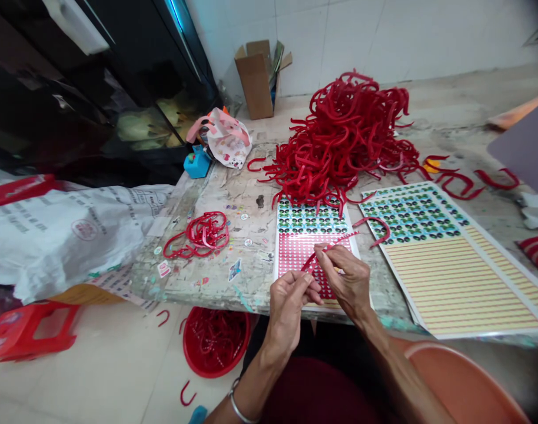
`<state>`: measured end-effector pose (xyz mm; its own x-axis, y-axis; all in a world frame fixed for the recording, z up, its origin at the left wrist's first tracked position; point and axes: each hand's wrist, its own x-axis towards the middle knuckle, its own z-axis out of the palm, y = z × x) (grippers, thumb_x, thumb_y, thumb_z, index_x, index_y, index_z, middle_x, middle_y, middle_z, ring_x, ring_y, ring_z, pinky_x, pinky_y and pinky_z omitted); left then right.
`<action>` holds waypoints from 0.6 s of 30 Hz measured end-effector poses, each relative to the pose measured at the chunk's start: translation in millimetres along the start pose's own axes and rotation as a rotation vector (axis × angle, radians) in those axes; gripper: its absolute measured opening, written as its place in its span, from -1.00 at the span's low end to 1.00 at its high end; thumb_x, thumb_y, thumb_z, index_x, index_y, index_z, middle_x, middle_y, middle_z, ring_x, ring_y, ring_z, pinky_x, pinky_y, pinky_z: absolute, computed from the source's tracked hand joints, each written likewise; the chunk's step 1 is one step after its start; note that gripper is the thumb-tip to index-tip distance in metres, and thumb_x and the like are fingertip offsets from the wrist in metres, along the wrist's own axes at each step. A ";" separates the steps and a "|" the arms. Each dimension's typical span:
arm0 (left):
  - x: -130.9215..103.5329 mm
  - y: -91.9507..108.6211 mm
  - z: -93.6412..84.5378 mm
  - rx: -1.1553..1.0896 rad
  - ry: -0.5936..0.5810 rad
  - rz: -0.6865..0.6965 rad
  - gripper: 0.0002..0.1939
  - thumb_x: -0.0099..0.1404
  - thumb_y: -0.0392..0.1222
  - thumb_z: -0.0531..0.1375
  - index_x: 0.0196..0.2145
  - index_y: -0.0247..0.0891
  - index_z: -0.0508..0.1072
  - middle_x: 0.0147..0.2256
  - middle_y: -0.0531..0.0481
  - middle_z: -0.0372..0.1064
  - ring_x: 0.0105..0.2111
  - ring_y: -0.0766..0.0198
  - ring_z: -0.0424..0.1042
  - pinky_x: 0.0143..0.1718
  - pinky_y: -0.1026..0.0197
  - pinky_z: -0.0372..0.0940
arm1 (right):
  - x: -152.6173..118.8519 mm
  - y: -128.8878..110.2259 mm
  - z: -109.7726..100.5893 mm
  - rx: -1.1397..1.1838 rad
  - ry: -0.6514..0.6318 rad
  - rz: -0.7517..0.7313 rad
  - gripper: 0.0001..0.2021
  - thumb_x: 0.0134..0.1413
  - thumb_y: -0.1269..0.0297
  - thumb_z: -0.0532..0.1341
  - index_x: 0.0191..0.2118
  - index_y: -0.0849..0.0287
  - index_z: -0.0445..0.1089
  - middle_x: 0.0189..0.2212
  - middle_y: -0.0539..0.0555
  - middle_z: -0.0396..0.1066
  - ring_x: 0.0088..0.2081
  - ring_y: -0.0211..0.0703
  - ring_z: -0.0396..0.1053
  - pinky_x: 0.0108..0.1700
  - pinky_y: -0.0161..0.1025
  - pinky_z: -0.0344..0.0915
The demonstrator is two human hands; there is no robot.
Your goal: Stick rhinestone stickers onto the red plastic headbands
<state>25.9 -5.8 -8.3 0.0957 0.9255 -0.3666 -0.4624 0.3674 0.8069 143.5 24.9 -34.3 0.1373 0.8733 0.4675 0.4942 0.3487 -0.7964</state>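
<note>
Over a sticker sheet [291, 253] with red and green patterned parts, my left hand [291, 297] pinches the lower end of a red curved strip [308, 262]. My right hand [343, 272] is closed at the strip's upper part, and a thin dotted red band [349, 235] sticks out beyond its fingertips. The fingers partly hide where band and strip meet. Just right of the sheet's upper part lies a loose red hook-shaped piece [386, 227]. A large heap of red curved pieces [339, 141] covers the sheet's top edge.
A small pile of red loops [207, 231] lies on the left of the worn table [251, 206]. More sticker sheets [454, 282] lie right. Behind stand a cardboard box [255, 82] and a blue dispenser [197, 162]. Below is a red basin [216, 341] of red pieces.
</note>
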 end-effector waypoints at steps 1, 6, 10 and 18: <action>-0.3 0.5 0.4 -0.002 0.001 -0.002 -0.81 0.12 -0.16 0.23 -0.51 -0.36 0.37 -0.55 0.02 0.36 -0.60 0.39 0.31 -0.49 0.26 0.28 | -0.1 0.2 0.4 0.002 0.002 -0.003 -0.82 0.11 0.34 0.12 -0.49 0.11 0.36 -0.51 0.05 0.38 -0.40 -0.13 0.35 -0.30 -0.18 0.28; -1.6 0.0 1.5 -0.006 -0.006 0.016 -0.82 0.15 -0.18 0.21 -0.49 -0.35 0.37 -0.54 0.02 0.36 -0.58 0.39 0.32 -0.45 0.26 0.28 | -0.3 -2.0 0.8 0.008 0.009 0.012 -0.83 0.10 0.37 0.13 -0.49 0.12 0.35 -0.52 0.04 0.36 -0.43 -0.16 0.33 -0.30 -0.20 0.27; -2.4 -2.2 2.5 0.002 -0.022 0.047 -0.85 0.19 -0.21 0.18 -0.46 -0.36 0.38 -0.50 0.01 0.37 -0.56 0.39 0.33 -0.43 0.27 0.28 | -1.1 -4.3 0.2 0.016 0.035 0.046 -0.81 0.09 0.37 0.13 -0.52 0.13 0.34 -0.53 0.04 0.35 -0.45 -0.19 0.32 -0.35 -0.24 0.25; -1.8 -2.1 3.6 0.015 -0.023 0.043 -0.86 0.21 -0.23 0.16 -0.45 -0.36 0.36 -0.51 0.02 0.36 -0.56 0.39 0.32 -0.44 0.27 0.28 | 0.6 -5.2 -0.3 0.057 0.029 0.060 -0.85 0.09 0.38 0.14 -0.47 0.15 0.38 -0.46 0.06 0.40 -0.41 -0.18 0.35 -0.32 -0.24 0.26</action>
<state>29.9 -7.8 -7.7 0.0963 0.9422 -0.3209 -0.4535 0.3285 0.8285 141.3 23.5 -29.8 0.1898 0.8833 0.4287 0.4344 0.3160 -0.8435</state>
